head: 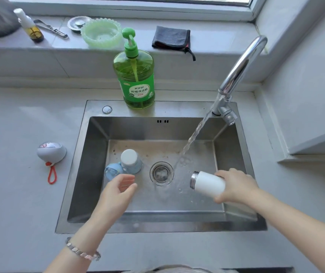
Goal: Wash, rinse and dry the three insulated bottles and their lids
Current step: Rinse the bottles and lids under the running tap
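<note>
Head view, steeply down over sink (98, 223)

Bottle (209, 183) in R hand (234, 186), over sink (90, 174); drain (161, 173) betw. hands; 2nd bottle (131, 161) just beyond L hand (118, 192); soap (135, 75) behind sink.

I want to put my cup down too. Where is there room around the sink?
The counter left of the sink is bare in front of the grey lid, and so is the strip right of the sink. Inside, the left side is crowded by the upturned bottle.
</note>
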The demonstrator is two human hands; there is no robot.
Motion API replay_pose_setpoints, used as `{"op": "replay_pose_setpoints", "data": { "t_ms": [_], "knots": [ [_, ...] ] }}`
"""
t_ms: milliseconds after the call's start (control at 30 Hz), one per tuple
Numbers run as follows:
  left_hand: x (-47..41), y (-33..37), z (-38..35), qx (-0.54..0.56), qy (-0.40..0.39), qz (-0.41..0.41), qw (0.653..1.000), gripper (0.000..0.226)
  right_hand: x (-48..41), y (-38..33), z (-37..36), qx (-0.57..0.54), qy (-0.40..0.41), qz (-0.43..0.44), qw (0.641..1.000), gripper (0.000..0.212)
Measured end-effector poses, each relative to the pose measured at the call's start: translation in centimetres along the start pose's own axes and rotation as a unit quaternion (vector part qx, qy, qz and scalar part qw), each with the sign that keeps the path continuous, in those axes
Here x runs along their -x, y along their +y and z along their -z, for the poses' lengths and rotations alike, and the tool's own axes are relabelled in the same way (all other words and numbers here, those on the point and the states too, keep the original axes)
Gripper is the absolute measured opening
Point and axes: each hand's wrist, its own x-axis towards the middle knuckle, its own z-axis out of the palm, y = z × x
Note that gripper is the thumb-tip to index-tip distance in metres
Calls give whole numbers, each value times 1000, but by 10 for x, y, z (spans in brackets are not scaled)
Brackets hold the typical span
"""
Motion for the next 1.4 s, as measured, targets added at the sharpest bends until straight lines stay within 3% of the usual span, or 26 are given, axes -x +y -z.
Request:
{"op": "replay_pose_setpoints", "data": {
  "t_ms": [267, 433, 600, 700, 800, 900, 1000, 1167, 1267, 1400],
  "knots": [
    [21, -25, 5, -15, -29, 20, 999, 12, 18, -21, 17, 51, -72, 1, 996, 47],
    [26, -33, 21, -12, -32, 15, 999, 13, 35, -26, 22, 105, -107, -28, 988, 54],
    [31, -43, 37, -16, -28, 21, 999, 14, 41, -46, 22, -10, -84, -15, 996, 52],
    [35, -46, 44, 0, -30, 24, 999, 14, 48, -64, 12, 15, -82, -34, 996, 54],
    [39, -44, 49, 65, -40, 52, 996, 28, 56, -89, 7, -106, -42, 26, 993, 43],
    [40, -36, 53, 207, -79, 95, 971, 46, 75, -134, 9, -300, 15, 126, 946, 36],
    [37, -30, 60, 257, -83, 76, 960, 49, 88, -182, 4, -397, 60, 199, 894, 43],
    [36, -34, 83, 252, 38, -27, 967, 47, 88, -230, -14, -460, 63, 241, 852, 58],
    [35, -49, 103, 204, 155, -94, 962, 53, 79, -234, -27, -412, 74, 246, 874, 67],
    [18, -78, 133, 108, 338, -104, 929, 58, 70, -219, -41, -410, 67, 185, 891, 44]
  ]
}}
